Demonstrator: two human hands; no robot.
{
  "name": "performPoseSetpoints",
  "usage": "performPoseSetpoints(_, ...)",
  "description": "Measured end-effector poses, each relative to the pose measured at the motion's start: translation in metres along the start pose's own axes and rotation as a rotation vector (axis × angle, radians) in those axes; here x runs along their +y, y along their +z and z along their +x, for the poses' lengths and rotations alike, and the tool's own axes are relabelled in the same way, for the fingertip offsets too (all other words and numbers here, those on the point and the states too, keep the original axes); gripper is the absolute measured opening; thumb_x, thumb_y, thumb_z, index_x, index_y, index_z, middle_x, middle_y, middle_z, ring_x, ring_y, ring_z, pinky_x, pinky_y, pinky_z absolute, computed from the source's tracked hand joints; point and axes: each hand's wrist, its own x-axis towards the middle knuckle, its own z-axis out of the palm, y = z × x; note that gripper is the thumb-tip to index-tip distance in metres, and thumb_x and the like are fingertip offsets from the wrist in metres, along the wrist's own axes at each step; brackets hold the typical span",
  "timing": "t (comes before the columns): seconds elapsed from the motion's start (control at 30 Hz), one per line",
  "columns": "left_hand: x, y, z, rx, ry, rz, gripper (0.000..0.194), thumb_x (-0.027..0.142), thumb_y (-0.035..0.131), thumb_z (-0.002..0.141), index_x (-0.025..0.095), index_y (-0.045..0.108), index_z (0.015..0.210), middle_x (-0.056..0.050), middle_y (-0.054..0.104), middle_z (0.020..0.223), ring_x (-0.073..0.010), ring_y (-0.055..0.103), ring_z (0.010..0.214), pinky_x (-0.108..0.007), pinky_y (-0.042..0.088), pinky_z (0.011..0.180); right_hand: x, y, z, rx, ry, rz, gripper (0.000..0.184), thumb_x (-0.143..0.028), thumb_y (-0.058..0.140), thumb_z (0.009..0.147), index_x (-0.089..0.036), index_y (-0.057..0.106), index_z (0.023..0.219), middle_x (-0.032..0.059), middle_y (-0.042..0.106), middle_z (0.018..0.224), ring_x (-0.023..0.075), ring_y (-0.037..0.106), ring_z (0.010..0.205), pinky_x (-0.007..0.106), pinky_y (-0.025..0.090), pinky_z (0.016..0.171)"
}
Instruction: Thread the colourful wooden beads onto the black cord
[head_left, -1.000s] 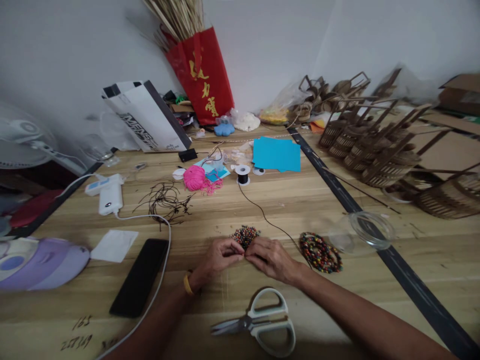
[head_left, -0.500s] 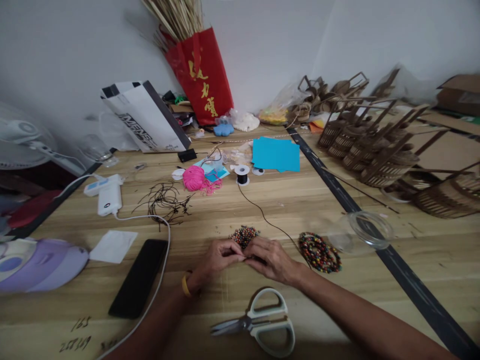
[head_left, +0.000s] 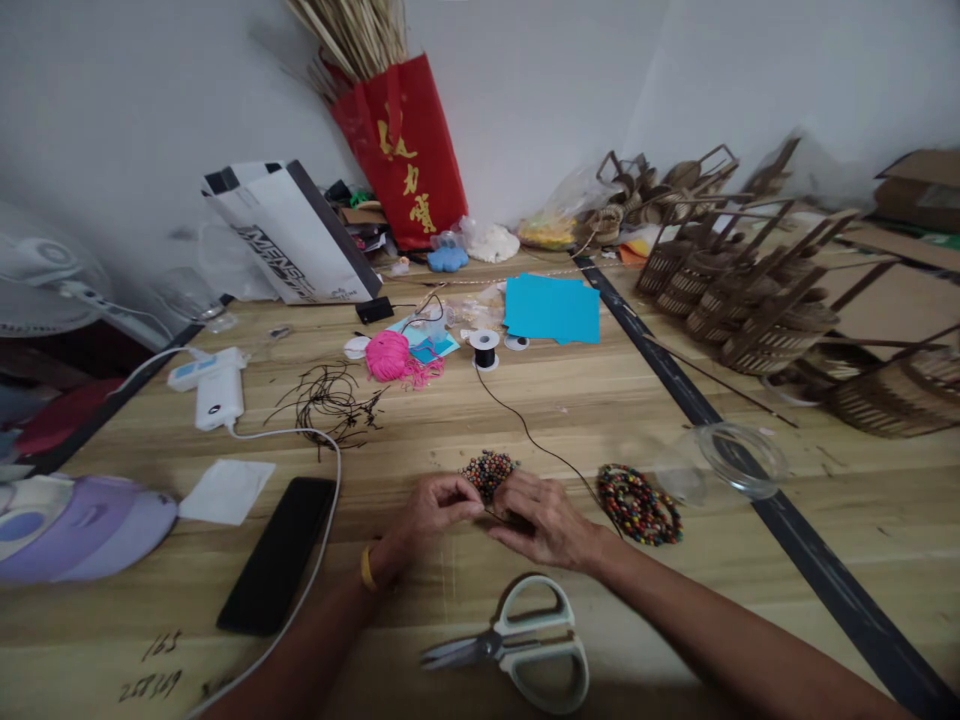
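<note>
My left hand point(head_left: 431, 507) and my right hand point(head_left: 541, 517) rest side by side on the wooden table point(head_left: 540, 410), fingertips pinched together just below a small pile of coloured beads point(head_left: 487, 470). What the fingers pinch is too small to name. A thin black thread point(head_left: 525, 430) runs from my right hand up to a black spool point(head_left: 485, 349). A coiled string of coloured beads point(head_left: 639, 504) lies right of my right hand. My left wrist wears a yellow band.
White-handled scissors point(head_left: 517, 645) lie near the front edge. A black phone point(head_left: 279, 553), white power bank point(head_left: 219, 398) with cable, pink yarn point(head_left: 388, 356), blue paper point(head_left: 553, 308), clear jar point(head_left: 731, 462), red bag point(head_left: 401, 150) and wooden baskets point(head_left: 757, 290) surround the spot.
Both hands shifted slightly up toward the bead pile, with the fingertips staying pinched together. Nothing else moved.
</note>
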Motion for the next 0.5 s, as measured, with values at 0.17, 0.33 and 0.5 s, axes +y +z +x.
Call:
performPoseSetpoints(0.17,-0.0009,0.0010,-0.0003,0.001,-0.009,-0.014,0.021,0.030,0.072,0.068,0.011,0.065,0.068,-0.002,0.063,0.066,-0.0120,0.055,0.064,-0.022,0.041,0.062,0.0045,0.0038,-0.0020,-0.014,0.003,0.051,0.011,-0.022,0.048,0.094,-0.017,0.057,0.095,0.0067,0.064,0.081,0.0167,0.057,0.076,0.028,0.045,0.069)
performPoseSetpoints(0.33,-0.0028,0.0029,-0.0013,0.012,0.014,0.028,0.020,0.030,0.071,0.070,0.011,0.064,0.068,-0.002,0.063,0.066,-0.0120,0.055,0.063,-0.022,0.041,0.062,0.0052,0.0040,-0.0017,0.003,0.039,0.037,0.013,-0.021,0.046,0.094,-0.017,0.059,0.092,0.0069,0.064,0.081,0.0165,0.058,0.075,0.027,0.045,0.068)
performPoseSetpoints(0.5,-0.0002,0.0098,-0.0049,0.088,0.141,0.274,0.012,0.023,0.061,0.079,0.012,0.065,0.075,-0.004,0.065,0.073,-0.0141,0.057,0.069,-0.024,0.044,0.066,0.0051,0.0020,0.0017,0.123,0.165,0.125,0.015,-0.021,0.045,0.094,-0.018,0.057,0.085,0.0052,0.060,0.077,0.0153,0.055,0.070,0.025,0.044,0.065)
